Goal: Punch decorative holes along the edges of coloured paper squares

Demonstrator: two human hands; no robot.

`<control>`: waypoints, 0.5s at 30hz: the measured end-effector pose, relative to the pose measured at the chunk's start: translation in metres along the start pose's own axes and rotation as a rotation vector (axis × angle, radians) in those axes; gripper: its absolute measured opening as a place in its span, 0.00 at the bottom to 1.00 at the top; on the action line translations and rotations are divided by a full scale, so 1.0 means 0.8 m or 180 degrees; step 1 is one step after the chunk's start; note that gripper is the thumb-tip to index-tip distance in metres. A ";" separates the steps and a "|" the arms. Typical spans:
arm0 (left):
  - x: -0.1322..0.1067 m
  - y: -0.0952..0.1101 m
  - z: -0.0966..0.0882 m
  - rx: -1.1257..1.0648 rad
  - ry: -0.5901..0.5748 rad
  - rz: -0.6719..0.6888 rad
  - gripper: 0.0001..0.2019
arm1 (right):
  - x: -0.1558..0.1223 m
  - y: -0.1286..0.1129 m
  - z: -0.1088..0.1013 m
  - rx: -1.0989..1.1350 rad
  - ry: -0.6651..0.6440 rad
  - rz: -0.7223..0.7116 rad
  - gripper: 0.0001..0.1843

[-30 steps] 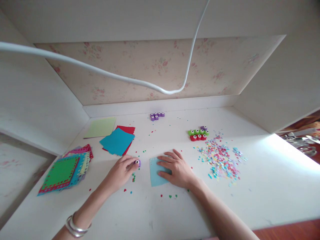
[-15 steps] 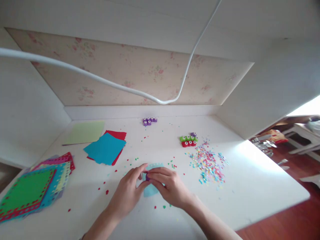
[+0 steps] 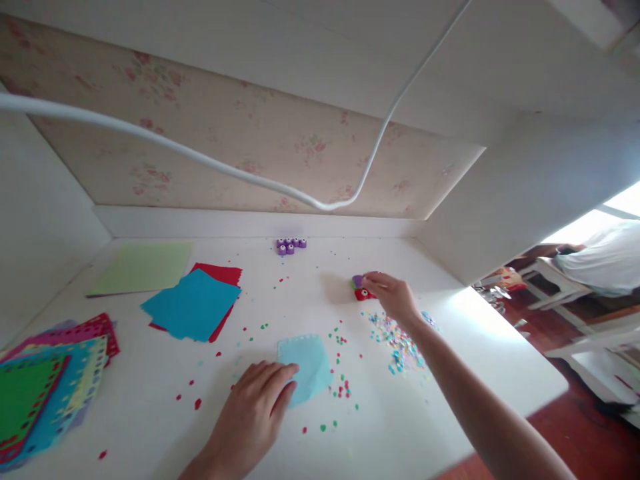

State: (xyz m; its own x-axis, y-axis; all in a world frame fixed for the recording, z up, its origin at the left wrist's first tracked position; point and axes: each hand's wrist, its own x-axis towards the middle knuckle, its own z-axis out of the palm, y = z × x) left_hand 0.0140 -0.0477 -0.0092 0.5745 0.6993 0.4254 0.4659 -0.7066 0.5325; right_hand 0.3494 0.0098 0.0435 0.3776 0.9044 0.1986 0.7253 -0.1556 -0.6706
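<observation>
My left hand (image 3: pixel 257 410) lies flat on the white desk, fingers spread, with its fingertips on the near left corner of a light blue paper piece (image 3: pixel 309 367). My right hand (image 3: pixel 390 293) is stretched out to the group of small punches (image 3: pixel 359 288), red, green and purple, which it partly hides. Its fingers are pinched on a purple punch at the left edge of that group. A pile of coloured paper bits (image 3: pixel 397 337) lies just near of that hand, under the forearm.
A second cluster of purple punches (image 3: pixel 291 245) stands by the back wall. Teal and red sheets (image 3: pixel 193 303) and a pale green sheet (image 3: pixel 143 267) lie at the left, punched sheets (image 3: pixel 45 383) at the far left. A white cable (image 3: pixel 225 167) hangs overhead. Furniture and a person stand at the right.
The purple punch went from my left hand to my right, which has now reached away to the punch group. My left hand has settled flat on the blue paper. The view has turned right.
</observation>
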 end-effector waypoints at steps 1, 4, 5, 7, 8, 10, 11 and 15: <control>0.000 0.001 0.001 0.0061 -0.0024 0.0104 0.11 | 0.023 0.016 -0.006 -0.0129 0.0152 0.0103 0.18; 0.000 0.003 0.003 0.0162 -0.0065 0.0208 0.11 | 0.073 0.052 -0.013 -0.0493 0.0433 0.0188 0.17; 0.000 0.004 0.002 0.0180 -0.0070 0.0203 0.11 | 0.083 0.061 -0.011 -0.0597 0.0460 0.0183 0.16; 0.001 0.002 0.000 0.0207 -0.0079 0.0193 0.11 | 0.094 0.074 -0.003 -0.0773 0.0460 0.0185 0.14; 0.001 0.001 -0.001 0.0221 -0.0081 0.0182 0.11 | 0.096 0.079 0.002 -0.0847 0.0447 0.0197 0.14; 0.002 -0.002 -0.004 0.0241 -0.0094 0.0168 0.11 | 0.097 0.087 0.010 -0.0971 0.0412 0.0224 0.13; 0.002 -0.004 -0.005 0.0246 -0.0107 0.0162 0.11 | 0.097 0.090 0.013 -0.1022 0.0387 0.0231 0.13; 0.004 -0.005 -0.006 0.0222 -0.0213 0.0076 0.11 | 0.097 0.094 0.012 -0.1163 0.0293 0.0236 0.13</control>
State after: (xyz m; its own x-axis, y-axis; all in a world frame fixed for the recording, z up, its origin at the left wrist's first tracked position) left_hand 0.0112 -0.0418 -0.0066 0.6286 0.6750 0.3863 0.4959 -0.7305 0.4696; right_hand 0.4277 0.0724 0.0016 0.4748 0.8485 0.2337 0.8452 -0.3656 -0.3898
